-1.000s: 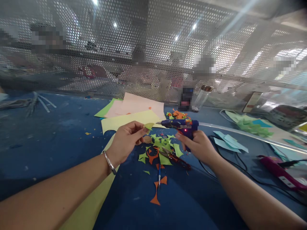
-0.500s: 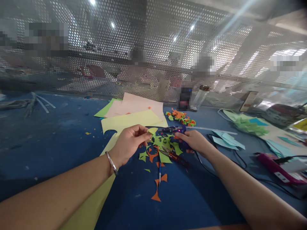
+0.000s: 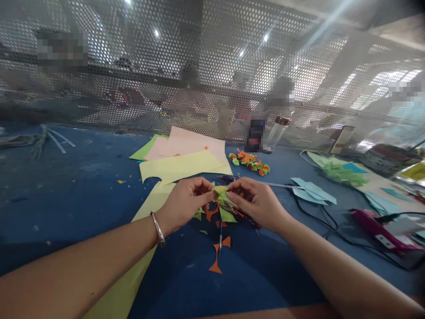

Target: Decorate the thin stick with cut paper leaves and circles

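Note:
Between my two hands, over the middle of the table, is a small yellow-green paper piece (image 3: 220, 190), curved in shape. The thumb and fingers of my left hand (image 3: 186, 201) pinch its left side. My right hand (image 3: 260, 201) is closed on its right side. Behind the right hand lies a dark blue glue gun (image 3: 229, 178), largely hidden, with a translucent glue stick (image 3: 282, 184) reaching out to the right. Under the hands are green paper scraps (image 3: 228, 215), orange scraps (image 3: 215, 267) and red-handled snips (image 3: 244, 215), partly covered. A thin blue brush-like tool (image 3: 220, 239) lies nearer me.
Pale yellow (image 3: 175, 166) and pink paper sheets (image 3: 199, 139) lie beyond my left hand. Green-and-orange curled paper pieces (image 3: 260, 167) sit farther back. To the right are light blue paper pieces (image 3: 314, 191), black cords and a magenta power strip (image 3: 381, 235). A perforated metal screen (image 3: 212, 57) stands behind.
My right hand has let go of the glue gun, which now lies on the table. That hand has moved left and taken hold of the green paper piece alongside my left hand.

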### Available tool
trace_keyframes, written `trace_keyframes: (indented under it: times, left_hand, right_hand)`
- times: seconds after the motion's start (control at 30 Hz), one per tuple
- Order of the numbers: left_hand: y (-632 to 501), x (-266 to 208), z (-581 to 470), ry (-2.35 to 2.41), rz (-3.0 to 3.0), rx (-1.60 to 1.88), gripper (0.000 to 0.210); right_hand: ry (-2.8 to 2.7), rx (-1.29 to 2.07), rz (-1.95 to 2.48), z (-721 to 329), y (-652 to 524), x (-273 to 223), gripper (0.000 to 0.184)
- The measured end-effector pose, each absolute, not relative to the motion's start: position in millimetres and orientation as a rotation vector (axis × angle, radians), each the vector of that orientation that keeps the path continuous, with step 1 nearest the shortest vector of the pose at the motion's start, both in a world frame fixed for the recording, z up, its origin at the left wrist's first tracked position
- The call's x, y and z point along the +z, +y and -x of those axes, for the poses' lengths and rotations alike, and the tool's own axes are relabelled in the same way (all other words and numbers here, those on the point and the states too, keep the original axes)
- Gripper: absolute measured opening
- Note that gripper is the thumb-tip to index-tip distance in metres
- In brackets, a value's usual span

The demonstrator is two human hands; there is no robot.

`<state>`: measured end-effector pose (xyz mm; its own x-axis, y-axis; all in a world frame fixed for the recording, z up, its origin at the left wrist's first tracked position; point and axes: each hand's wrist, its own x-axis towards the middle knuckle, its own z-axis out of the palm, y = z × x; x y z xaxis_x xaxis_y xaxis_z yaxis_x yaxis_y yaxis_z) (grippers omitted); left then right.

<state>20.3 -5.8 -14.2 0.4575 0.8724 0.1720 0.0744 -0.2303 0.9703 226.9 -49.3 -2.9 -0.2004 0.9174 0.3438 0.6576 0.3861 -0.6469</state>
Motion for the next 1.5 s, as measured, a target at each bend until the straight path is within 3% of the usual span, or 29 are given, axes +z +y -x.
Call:
trace_keyframes:
  times: [0.5, 0.93, 1.27, 1.5]
  left_hand:
    - [1, -18, -20, 0.922, -1.62, 1.154, 0.016]
    - [2, -18, -22, 0.906, -1.639, 1.231, 0.008]
    - [5, -22, -23, 0.918, -1.635, 1.283, 0.008]
    - [6, -22, -22, 0.896, -1.643, 1.308, 0.008]
  right_hand:
    - [-2.223, 0.371, 1.621, -257, -41, -5, 0.014]
    - [-2.442, 0.405, 1.898, -253, -49, 3, 0.022]
    - [-2.505, 0.151, 1.888, -249, -57, 5, 0.021]
    - [-2.642, 0.023, 1.504, -234, -65, 1, 0.02]
